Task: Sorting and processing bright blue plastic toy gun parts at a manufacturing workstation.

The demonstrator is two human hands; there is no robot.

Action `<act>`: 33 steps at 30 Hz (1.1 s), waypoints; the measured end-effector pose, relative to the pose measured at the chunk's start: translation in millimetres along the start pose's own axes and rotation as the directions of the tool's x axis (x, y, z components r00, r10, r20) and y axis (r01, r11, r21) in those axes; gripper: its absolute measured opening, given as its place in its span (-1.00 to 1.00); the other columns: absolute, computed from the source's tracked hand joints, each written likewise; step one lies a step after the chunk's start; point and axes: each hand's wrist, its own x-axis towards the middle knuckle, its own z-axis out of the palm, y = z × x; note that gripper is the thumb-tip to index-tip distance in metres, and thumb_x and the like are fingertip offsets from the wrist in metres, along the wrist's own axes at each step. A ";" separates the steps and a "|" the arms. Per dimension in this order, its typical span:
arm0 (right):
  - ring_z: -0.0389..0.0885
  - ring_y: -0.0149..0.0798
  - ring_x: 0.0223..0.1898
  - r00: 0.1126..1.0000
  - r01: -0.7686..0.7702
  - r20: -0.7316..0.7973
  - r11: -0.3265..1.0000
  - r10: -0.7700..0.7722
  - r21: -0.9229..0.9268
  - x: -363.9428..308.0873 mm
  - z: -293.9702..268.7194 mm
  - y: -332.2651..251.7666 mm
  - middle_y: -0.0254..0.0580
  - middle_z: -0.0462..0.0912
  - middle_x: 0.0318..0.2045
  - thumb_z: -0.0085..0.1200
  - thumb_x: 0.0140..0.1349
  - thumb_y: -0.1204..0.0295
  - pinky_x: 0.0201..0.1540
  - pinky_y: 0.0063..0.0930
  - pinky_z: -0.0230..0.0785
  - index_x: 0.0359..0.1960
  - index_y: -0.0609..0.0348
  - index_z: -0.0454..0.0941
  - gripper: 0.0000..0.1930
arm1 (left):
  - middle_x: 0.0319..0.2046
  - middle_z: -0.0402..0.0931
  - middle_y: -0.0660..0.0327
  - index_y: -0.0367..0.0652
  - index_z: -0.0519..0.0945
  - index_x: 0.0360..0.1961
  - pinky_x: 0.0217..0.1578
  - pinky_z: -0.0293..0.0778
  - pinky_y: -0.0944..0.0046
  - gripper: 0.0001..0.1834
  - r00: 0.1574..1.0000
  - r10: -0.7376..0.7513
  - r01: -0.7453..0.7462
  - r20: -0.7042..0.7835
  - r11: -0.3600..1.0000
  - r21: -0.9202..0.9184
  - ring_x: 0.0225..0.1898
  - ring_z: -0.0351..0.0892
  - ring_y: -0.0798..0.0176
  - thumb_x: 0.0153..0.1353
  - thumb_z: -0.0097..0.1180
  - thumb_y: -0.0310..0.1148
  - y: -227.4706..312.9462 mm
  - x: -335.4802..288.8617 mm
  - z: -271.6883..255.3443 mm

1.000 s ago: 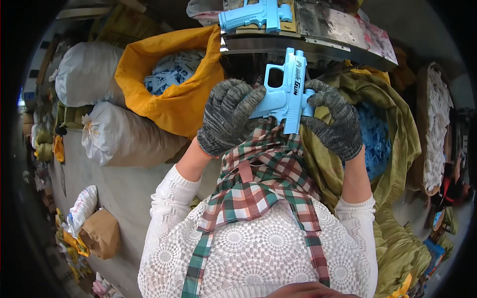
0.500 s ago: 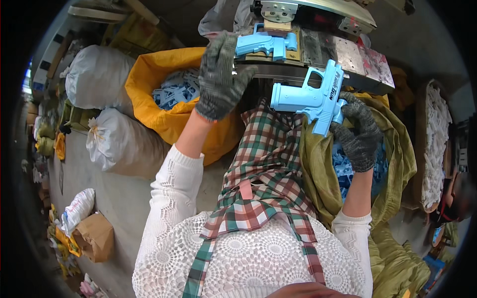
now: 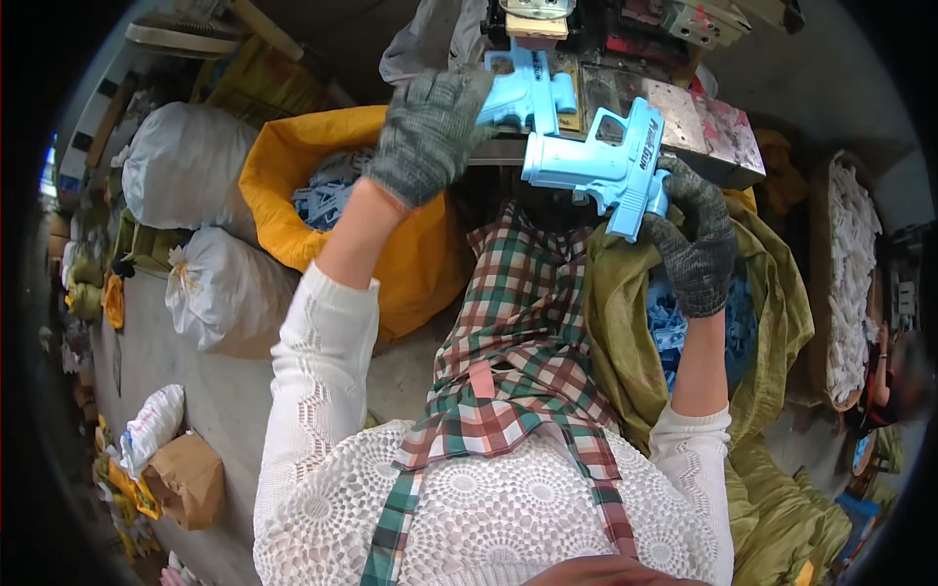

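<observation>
My right hand (image 3: 696, 234), in a dark grey knit glove, pinches a light blue plastic toy pistol (image 3: 591, 171) by one end. Dark lettering runs along the toy's side. My left hand (image 3: 430, 137), gloved the same way, has its fingers closed at the handle of a second light blue toy pistol (image 3: 535, 90). This one also bears dark marking and sits tilted over the brassy holder (image 3: 570, 109) of a machine. A pale block (image 3: 535, 27) on the machine hangs just above it. The glove hides part of the second toy's handle.
A scuffed metal machine bed (image 3: 699, 122) stands ahead. An orange sack (image 3: 391, 278) of blue parts is at left, an olive sack (image 3: 625, 332) of blue parts at right. White sacks (image 3: 186, 161) stand far left; a long box (image 3: 848, 283) of white pieces lies far right.
The toy at the machine has turned from lying level to tilted, and dark marking now shows on it. My left hand has closed on its handle. The machine's upper part has shifted away.
</observation>
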 end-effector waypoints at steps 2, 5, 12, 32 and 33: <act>0.59 -0.34 -0.10 1.000 0.006 0.010 1.000 -0.006 0.006 11.6 4.7 4.2 -0.22 0.63 -0.09 0.38 -0.07 0.56 -0.02 -0.43 0.47 -0.07 0.17 0.53 -0.54 | -0.11 0.48 0.09 -0.10 0.46 0.14 0.09 0.32 0.01 -0.44 0.994 -0.011 0.004 -0.110 0.998 -0.065 0.01 0.42 0.00 0.11 0.24 -0.17 3.9 -33.9 0.8; 0.62 -0.32 -0.15 0.995 -0.014 0.101 0.993 0.002 0.114 35.7 16.3 9.1 -0.22 0.65 -0.14 0.38 -0.04 0.52 -0.04 -0.42 0.49 -0.06 0.18 0.55 -0.56 | -0.08 0.46 0.09 -0.13 0.45 0.14 0.10 0.30 -0.01 -0.39 0.986 -0.126 0.129 -0.107 0.991 0.021 0.01 0.41 -0.02 0.05 0.29 -0.20 -4.9 -86.9 -7.8; 0.59 -0.24 -0.02 0.953 0.133 0.273 0.991 -0.132 0.012 109.5 74.1 25.6 -0.15 0.63 -0.03 0.31 0.06 0.44 0.10 -0.39 0.39 -0.02 0.18 0.57 -0.60 | -0.02 0.44 0.02 -0.17 0.45 0.14 0.13 0.26 -0.06 -0.36 0.968 -0.229 0.242 -0.100 0.960 0.143 0.05 0.40 -0.07 -0.01 0.31 -0.26 -34.3 -164.4 -28.2; 0.63 -0.27 -0.19 0.935 -0.178 0.289 0.977 0.204 -0.115 -25.3 -102.1 94.7 -0.19 0.69 -0.21 0.20 0.18 0.45 -0.05 -0.42 0.45 -0.12 0.17 0.64 -0.77 | 0.06 0.45 -0.15 -0.25 0.41 0.16 0.17 0.28 -0.05 -0.34 0.872 -0.355 0.306 0.336 0.933 0.190 0.10 0.42 -0.16 0.12 0.20 -0.07 -53.5 -192.7 6.7; 0.62 -0.26 -0.17 0.897 -0.224 0.312 0.932 0.312 -0.285 -40.8 -116.1 115.8 -0.17 0.68 -0.20 0.22 0.16 0.41 -0.03 -0.40 0.44 -0.13 0.16 0.64 -0.76 | 0.07 0.44 -0.13 -0.25 0.39 0.18 0.17 0.30 0.02 -0.36 0.879 -0.279 0.295 0.387 0.955 0.018 0.12 0.41 -0.15 0.15 0.21 -0.12 -45.9 -188.6 8.8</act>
